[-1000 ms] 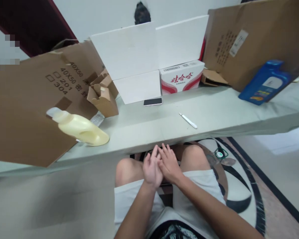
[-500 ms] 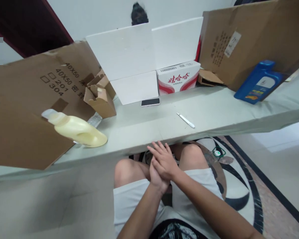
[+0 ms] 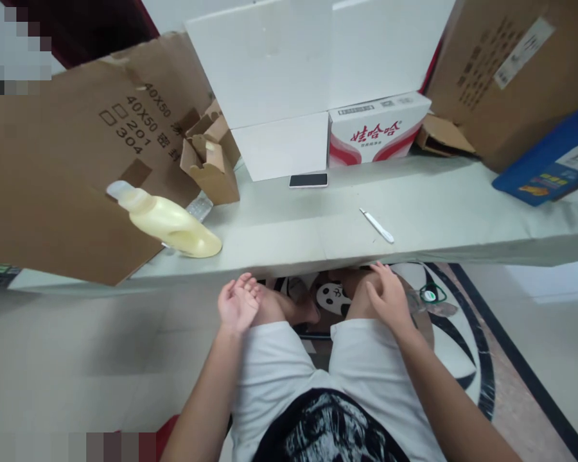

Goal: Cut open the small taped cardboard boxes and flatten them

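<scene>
Plainly, brown carton [image 3: 77, 147] reads "40X50", "201", "304" — hands empty.

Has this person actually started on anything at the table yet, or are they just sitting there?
Nothing looks started. The left hand is open, palm up, over the lap; the right hand rests on the right knee. Both are empty and below the table edge. On the table the white tool, the pale yellow bottle on its side, the phone and the small cardboard box all lie untouched.
</scene>
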### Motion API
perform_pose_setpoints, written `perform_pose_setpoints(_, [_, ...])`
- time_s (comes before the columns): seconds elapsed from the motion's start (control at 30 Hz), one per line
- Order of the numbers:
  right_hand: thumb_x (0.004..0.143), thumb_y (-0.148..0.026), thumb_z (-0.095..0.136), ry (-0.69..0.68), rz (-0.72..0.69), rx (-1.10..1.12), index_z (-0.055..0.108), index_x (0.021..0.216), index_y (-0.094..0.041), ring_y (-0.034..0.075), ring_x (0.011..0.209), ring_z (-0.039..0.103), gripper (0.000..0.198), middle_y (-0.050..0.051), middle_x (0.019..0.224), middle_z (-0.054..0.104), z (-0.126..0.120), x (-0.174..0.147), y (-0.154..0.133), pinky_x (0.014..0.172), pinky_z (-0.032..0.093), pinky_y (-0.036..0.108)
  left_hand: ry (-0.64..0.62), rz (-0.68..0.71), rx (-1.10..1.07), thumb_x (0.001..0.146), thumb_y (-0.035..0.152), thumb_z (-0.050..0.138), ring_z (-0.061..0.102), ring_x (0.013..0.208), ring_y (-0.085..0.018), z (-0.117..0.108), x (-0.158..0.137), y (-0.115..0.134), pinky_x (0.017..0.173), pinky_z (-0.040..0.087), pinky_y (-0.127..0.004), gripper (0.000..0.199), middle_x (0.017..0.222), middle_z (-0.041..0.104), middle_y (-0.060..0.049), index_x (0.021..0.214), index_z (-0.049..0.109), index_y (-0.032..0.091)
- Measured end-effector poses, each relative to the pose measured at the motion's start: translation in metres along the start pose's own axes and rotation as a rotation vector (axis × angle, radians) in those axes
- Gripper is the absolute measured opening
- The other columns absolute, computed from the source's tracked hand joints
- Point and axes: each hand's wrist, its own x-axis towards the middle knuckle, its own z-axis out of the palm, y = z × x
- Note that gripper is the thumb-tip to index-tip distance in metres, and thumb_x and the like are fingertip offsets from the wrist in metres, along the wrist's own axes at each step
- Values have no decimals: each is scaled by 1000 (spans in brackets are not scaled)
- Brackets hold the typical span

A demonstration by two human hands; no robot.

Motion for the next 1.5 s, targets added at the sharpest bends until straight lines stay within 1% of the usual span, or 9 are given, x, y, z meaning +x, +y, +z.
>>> perform_pose_setpoints(0.17, [88, -38, 43, -26, 55, -121, 58, 133, -12, 36, 136, 50, 54, 21, 144, 56, 3, 0, 28, 113, 40, 57, 0, 112, -154, 88, 40, 50, 64, 73, -17, -17, 3, -1, 70, 53, -32, 27, 87, 69, -6, 99, 65, 21])
perform_pose_setpoints(0.47, [86, -39, 46, -17, 22, -129, 69, 110, -18, 34, 117, 62, 40, 17, 125, 67, 11, -4, 55, 107, 46, 55, -70, 19, -172, 80, 36, 57, 67, 83, -21, -25, 17, 9, 76, 54, -38, 30, 97, 71, -8, 105, 64, 21])
perform_pose_setpoints(0.7, [91, -38, 44, 25, 14, -35, 65, 113, -21, 29, 112, 66, 34, 13, 118, 70, -11, 12, 28, 99, 52, 46, -132, -62, -157, 76, 33, 59, 68, 84, -22, -37, 27, 9, 79, 56, -41, 30, 97, 71, -7, 104, 67, 24])
perform_pose_setpoints(0.8, [92, -37, 47, -21, -117, 50, 65, 112, -23, 27, 109, 68, 30, 11, 116, 72, -7, 54, -15, 98, 52, 41, -144, -74, -143, 75, 35, 61, 67, 85, -22, -33, 31, 4, 78, 55, -39, 31, 98, 71, -6, 104, 67, 26])
perform_pose_setpoints(0.93, [91, -32, 47, -68, -239, 55, 65, 117, -20, 28, 116, 65, 34, 12, 122, 70, 32, 168, -66, 103, 49, 45, -142, -164, -118, 79, 40, 59, 65, 88, -22, -27, 35, 1, 80, 53, -39, 29, 102, 70, -6, 103, 68, 27])
perform_pose_setpoints(1.07, [87, -23, 48, -109, -249, -21, 65, 122, -14, 30, 120, 61, 40, 15, 129, 67, 92, 290, -82, 106, 46, 47, -110, -239, -132, 80, 39, 58, 62, 90, -22, -27, 33, 4, 80, 51, -39, 28, 103, 67, -7, 104, 68, 28])
perform_pose_setpoints(1.17, [84, -17, 49, -124, -310, -91, 63, 128, -12, 32, 126, 56, 47, 16, 138, 61, 128, 348, -78, 108, 43, 49, -60, -235, -175, 81, 38, 59, 57, 80, -19, -29, 31, 8, 74, 48, -36, 20, 88, 60, -5, 94, 65, 25])
perform_pose_setpoints(1.3, [86, -17, 46, -135, -336, -165, 68, 124, -11, 33, 121, 56, 44, 17, 134, 62, 153, 374, -66, 105, 44, 49, -36, -240, -240, 82, 36, 59, 45, 65, -14, -32, 33, 12, 64, 42, -30, 17, 74, 43, 0, 77, 54, 20])
perform_pose_setpoints(1.5, [90, -24, 47, -84, -391, -218, 71, 119, -12, 34, 116, 56, 40, 18, 125, 66, 159, 370, -58, 101, 43, 48, -29, -277, -253, 80, 33, 61, 42, 65, -14, -29, 38, 14, 62, 39, -30, 18, 74, 39, 1, 74, 50, 20])
